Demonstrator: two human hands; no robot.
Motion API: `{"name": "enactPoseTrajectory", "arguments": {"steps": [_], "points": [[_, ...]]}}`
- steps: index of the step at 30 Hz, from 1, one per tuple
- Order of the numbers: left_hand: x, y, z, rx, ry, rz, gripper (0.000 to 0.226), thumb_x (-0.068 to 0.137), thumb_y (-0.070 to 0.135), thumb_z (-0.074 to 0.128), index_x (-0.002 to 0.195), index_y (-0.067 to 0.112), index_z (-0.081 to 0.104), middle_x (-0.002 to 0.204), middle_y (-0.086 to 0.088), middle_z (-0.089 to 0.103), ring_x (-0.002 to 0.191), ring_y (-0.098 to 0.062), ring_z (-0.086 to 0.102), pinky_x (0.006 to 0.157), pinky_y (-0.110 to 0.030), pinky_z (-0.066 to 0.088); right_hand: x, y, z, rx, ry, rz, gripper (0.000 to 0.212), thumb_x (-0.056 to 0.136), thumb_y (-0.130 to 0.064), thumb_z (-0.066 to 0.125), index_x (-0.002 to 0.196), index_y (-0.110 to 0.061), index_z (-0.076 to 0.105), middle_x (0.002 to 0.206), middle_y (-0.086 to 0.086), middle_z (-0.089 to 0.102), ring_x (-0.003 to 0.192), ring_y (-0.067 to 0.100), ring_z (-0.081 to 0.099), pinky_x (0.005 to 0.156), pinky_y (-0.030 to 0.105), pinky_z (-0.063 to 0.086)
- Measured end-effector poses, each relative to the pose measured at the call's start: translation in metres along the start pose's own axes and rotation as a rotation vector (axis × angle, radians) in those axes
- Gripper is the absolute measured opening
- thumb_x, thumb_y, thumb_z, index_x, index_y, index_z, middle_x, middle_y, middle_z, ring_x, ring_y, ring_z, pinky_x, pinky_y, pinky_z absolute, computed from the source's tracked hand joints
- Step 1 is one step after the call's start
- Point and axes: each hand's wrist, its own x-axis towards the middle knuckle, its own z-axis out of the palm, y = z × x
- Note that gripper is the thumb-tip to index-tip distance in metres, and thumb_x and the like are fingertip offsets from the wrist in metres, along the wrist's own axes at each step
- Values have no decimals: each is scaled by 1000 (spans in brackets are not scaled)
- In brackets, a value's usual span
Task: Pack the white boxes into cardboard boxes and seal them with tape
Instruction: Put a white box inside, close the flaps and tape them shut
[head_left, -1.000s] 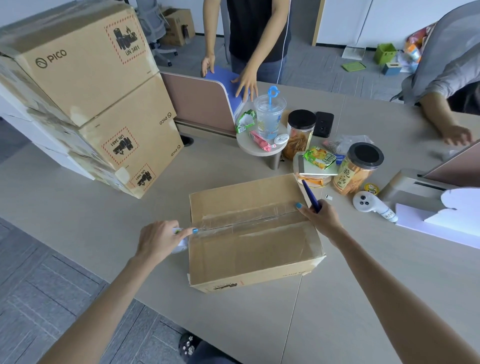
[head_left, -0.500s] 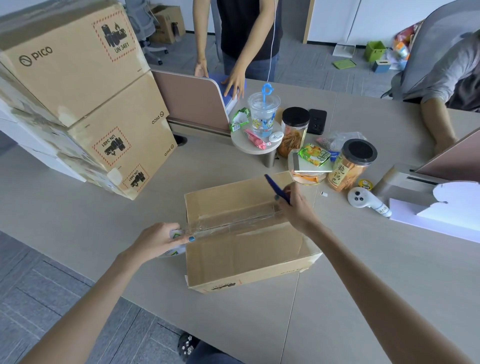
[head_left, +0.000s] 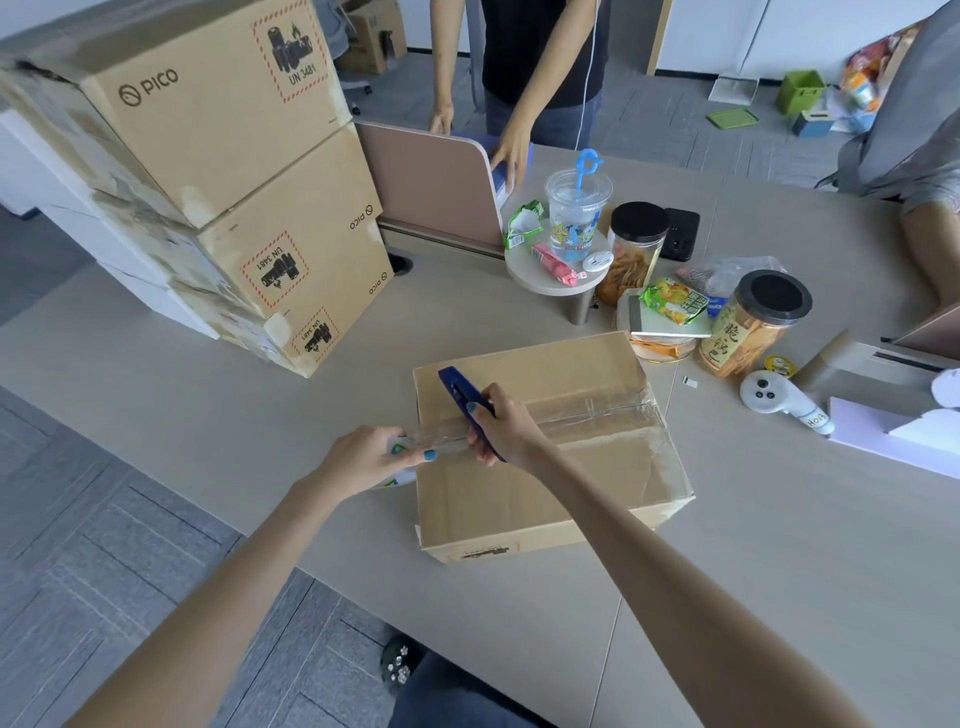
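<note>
Cartons of brown cardboard printed PICO stand stacked at the far left of the pale beige table; nearer to us, our left hand is curled round a roll of clear packing tape, mostly hidden under the fingers, just off the left edge of the plain brown cardboard box; from the roll a taut strip of clear tape runs rightward onto the lid, and we see tape lying along the centre seam, where the two flaps meet closed; our right hand sits over that strip at the left end of the lid, fingers wrapped tight round a dark blue flat cutter whose free end points up and away to the left; we cannot tell whether its blade touches the tape, since the hand covers that spot; the box lies flat on the table directly before us, near the front edge; beyond it a person in a dark top stands across the table; a clear plastic cup with a blue straw stands on a small round white stand; to the right we find a clear jar of orange snacks with a black lid, then a second black-lidded jar with a yellow label, and a white hand controller lying on the table apart from the box
</note>
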Motion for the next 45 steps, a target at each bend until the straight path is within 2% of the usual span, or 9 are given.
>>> {"name": "enactPoseTrajectory", "arguments": {"steps": [6,9,13,21,26,32,34,39,45], "points": [[-3,-10,5,-91,22,15,65,72,87,49,79,24,62,64,-2,63,59,-20,58,55,-30,35,5,-1,33,-117,45,-17,11,103,-18,37,104,-8,42,76,9,60,54,24,54,53,38,48],[-5,-23,-5,-325,-68,-39,48,72,57,64,68,12,49,60,3,45,58,-18,40,59,-33,24,2,4,37,-191,96,-47,14,101,-27,34,102,-14,40,78,11,63,61,33,60,61,48,55],[-13,-37,-16,-419,-106,-29,33,72,40,60,60,22,34,58,6,28,57,-12,27,58,-31,13,2,8,40,-273,149,-86,19,92,-38,30,95,-21,35,83,19,65,71,44,61,65,58,54],[-16,-53,2,40,122,-159,64,81,64,65,59,17,26,55,0,29,53,-19,28,54,-32,19,-2,3,45,-334,192,-80,17,94,-33,31,100,-18,37,86,19,67,72,44,62,66,58,54],[-15,-57,2,22,134,-84,69,64,84,45,64,15,37,54,-1,40,53,-24,40,53,-31,26,-14,-18,44,-353,125,40,26,83,-10,43,106,-17,32,97,19,64,86,40,63,79,51,53],[-12,-64,-18,-49,16,169,31,90,52,63,107,26,59,79,5,66,71,-22,60,63,-32,44,-27,-27,66,-222,73,59,20,92,3,41,110,-6,44,88,15,61,68,32,62,68,50,58],[-9,-70,-23,-113,-60,213,29,85,59,58,103,37,59,90,8,70,75,-21,63,70,-35,50,-33,-32,78,-177,95,62,25,93,4,38,115,-5,44,89,15,59,67,30,60,65,50,58],[2,-74,-27,-241,-138,273,22,76,55,51,89,39,59,77,-2,63,64,-19,54,61,-30,40,-44,-37,95,-232,189,87,27,94,2,33,119,-2,43,107,21,60,73,29,55,63,42,49],[6,-76,-22,-331,-197,229,17,81,45,56,84,29,61,73,1,63,65,-17,56,64,-29,41,-74,-36,116,-582,392,40,20,101,-11,40,116,-1,48,101,21,62,81,39,58,67,44,47]]}}
